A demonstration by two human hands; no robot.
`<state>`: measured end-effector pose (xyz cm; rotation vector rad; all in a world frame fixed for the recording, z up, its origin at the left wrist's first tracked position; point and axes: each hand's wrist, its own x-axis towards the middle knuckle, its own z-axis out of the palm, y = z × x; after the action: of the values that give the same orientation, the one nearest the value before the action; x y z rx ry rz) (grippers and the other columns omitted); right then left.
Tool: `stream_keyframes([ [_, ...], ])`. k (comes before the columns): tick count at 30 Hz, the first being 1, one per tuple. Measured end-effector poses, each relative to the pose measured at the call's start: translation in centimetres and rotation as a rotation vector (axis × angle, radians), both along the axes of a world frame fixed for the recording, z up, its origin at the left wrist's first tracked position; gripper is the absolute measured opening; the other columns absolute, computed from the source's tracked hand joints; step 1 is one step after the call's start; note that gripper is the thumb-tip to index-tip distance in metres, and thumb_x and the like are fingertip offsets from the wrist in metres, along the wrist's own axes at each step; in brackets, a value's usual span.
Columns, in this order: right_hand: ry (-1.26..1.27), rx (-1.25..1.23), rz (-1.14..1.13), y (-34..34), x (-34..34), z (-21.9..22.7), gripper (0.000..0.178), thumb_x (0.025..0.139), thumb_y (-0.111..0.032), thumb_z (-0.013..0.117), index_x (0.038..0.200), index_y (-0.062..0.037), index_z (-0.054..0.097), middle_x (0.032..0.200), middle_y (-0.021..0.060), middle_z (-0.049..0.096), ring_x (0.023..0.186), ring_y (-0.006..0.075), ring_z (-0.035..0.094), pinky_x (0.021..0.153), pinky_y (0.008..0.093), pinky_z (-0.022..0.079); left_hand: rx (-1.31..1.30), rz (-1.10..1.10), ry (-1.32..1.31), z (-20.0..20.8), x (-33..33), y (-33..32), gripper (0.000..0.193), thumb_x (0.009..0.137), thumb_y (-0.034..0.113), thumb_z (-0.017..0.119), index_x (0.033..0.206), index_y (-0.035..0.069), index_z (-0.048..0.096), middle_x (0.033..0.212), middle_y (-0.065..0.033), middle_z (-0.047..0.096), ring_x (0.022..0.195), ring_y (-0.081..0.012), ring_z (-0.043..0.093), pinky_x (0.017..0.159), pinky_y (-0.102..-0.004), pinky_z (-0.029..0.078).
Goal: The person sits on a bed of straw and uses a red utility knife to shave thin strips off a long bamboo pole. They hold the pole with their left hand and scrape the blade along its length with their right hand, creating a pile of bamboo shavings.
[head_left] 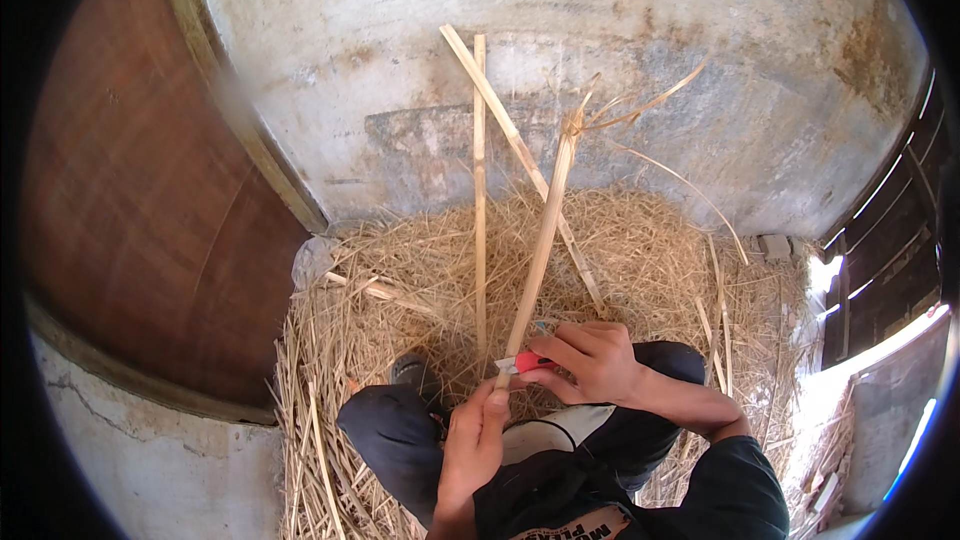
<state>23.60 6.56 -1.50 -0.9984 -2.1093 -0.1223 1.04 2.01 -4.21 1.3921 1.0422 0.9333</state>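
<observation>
My left hand [474, 442] is closed around the lower end of a long pale wooden or bamboo strip [543, 240]. The strip slants up and away, and its far end is frayed into loose curling fibres [640, 112]. My right hand [590, 365] grips a red utility knife [533, 362]. Its short metal blade [506, 365] lies against the strip just above my left thumb. Part of the knife's handle is hidden by my right fingers.
Two more pale strips, one upright [480, 190] and one slanted [500, 115], lean against the stained wall [700, 0]. Shavings and straw-like slivers [420, 240] cover the ground around my bent legs. A brown door panel [150, 180] stands at the left, dark slats [890, 230] at the right.
</observation>
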Motion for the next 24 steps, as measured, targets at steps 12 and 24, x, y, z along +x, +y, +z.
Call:
stream_keyframes([
  [12,-0.012,0.048,-0.088,0.7,0.8,0.6,0.03,0.085,-0.038,0.087,0.101,-0.0159,0.076,0.07,-0.0013,0.059,0.052,0.0178,0.062,0.048,0.0316,0.046,0.106,0.072,0.27,2.1,0.6,-0.3,0.031,0.116,0.021,0.044,0.122,0.003,0.069,0.07,-0.015,0.059,0.062,-0.032,0.059,0.064,-0.0425,0.047],
  [24,0.229,-0.002,-0.349,5.4,5.5,3.6,0.018,0.094,-0.025,0.082,0.099,-0.0075,0.081,0.083,0.0103,0.075,0.068,0.0228,0.073,0.06,0.0348,0.055,0.008,0.004,0.254,-0.2,-0.5,-3.2,0.036,0.117,0.023,0.043,0.118,0.002,0.073,0.064,-0.0021,0.046,0.06,-0.0113,0.046,0.059,-0.0333,0.04],
])
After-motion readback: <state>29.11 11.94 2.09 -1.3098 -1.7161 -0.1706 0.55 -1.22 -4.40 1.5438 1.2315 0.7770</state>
